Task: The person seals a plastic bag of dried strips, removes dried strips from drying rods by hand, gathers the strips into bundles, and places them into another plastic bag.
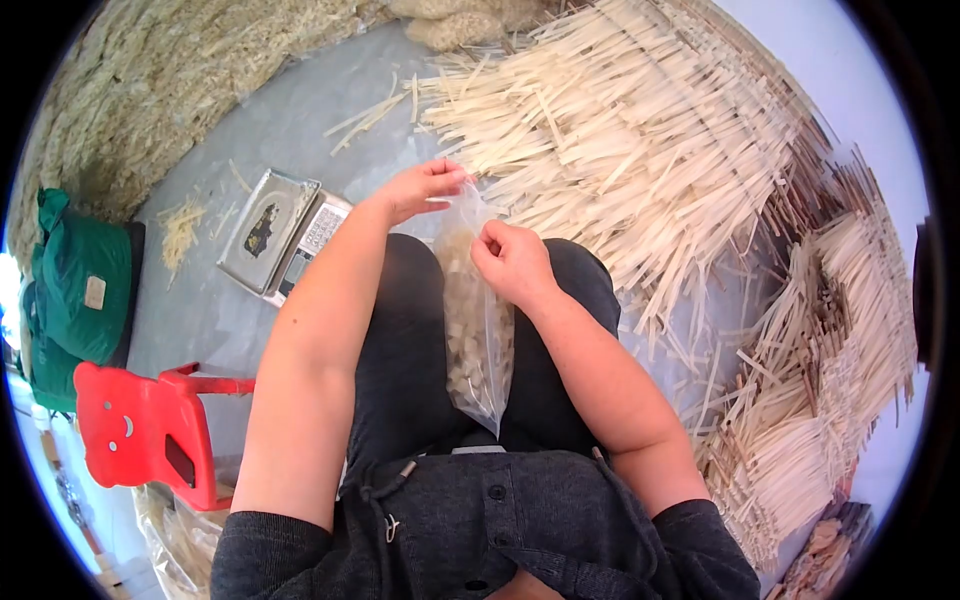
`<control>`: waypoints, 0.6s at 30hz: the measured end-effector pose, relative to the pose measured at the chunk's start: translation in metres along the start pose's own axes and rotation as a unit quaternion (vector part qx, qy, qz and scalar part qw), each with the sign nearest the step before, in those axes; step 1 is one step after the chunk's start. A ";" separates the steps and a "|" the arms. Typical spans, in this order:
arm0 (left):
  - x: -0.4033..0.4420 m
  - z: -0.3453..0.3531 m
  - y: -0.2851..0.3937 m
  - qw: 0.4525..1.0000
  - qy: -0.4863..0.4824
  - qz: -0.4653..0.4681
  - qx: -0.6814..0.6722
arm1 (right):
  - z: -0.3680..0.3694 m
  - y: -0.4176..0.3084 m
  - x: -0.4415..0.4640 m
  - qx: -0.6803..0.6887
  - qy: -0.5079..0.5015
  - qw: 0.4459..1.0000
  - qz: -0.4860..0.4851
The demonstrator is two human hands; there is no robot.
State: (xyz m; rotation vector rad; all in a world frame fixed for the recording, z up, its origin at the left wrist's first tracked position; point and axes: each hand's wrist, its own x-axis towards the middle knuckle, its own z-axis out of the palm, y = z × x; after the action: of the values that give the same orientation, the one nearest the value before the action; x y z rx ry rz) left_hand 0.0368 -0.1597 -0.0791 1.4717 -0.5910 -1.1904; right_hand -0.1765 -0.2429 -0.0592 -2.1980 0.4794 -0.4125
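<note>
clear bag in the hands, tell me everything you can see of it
The clear bag is long and thin, apparently plastic, with small pale chunks inside. The left hand pinches it near the top; the right hand is at its upper end. It extends between the thighs, bottom corner towards the shirt.

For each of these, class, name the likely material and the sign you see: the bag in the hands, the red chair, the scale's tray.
Bag: thin, glossy clear plastic, probably; the pale pieces show through and it creases.
Red chair: probably smooth moulded plastic; rounded, evenly coloured shape.
Tray: looks like shiny metal, perhaps steel; silvery with bright reflections.
</note>
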 end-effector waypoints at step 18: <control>-0.139 0.102 -0.010 0.873 0.203 0.219 0.385 | 0.004 0.007 0.004 0.074 -0.012 0.996 0.046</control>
State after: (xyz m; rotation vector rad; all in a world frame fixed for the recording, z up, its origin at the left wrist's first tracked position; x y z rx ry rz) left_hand -0.1091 -0.0813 -0.0292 2.0252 -1.1022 -0.2447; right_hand -0.1725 -0.2467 -0.0667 -2.0284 0.5174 -0.3598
